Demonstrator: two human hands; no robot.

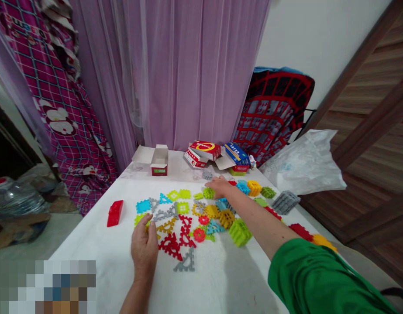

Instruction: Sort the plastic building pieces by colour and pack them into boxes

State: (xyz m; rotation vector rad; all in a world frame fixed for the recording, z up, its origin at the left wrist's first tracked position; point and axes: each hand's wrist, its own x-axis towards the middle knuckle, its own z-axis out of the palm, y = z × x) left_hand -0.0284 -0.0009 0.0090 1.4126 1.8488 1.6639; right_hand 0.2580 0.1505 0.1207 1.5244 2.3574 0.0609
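My left hand (144, 242) rests by the near left edge of a spread of toothed plastic building pieces, fingers loosely bent and thumb apart. Its fingertips are beside a lime-green piece (139, 218) and a mustard triangle (167, 226); I see nothing held in it. My right hand (218, 187) reaches over the far pieces, fingers loosely extended, next to a green block (208, 193) and a grey piece (207, 174). Part of its underside is hidden. Red triangles (185, 231), a grey triangle (187, 261) and a blue square (142, 206) lie between and around my hands.
An open white-lined box (160, 161), red boxes (204, 151) and a blue box (236, 153) stand along the table's back. A red plastic piece (115, 213) lies at left. Built blocks, including a grey one (285, 202), sit at right near a white plastic bag (306, 163).
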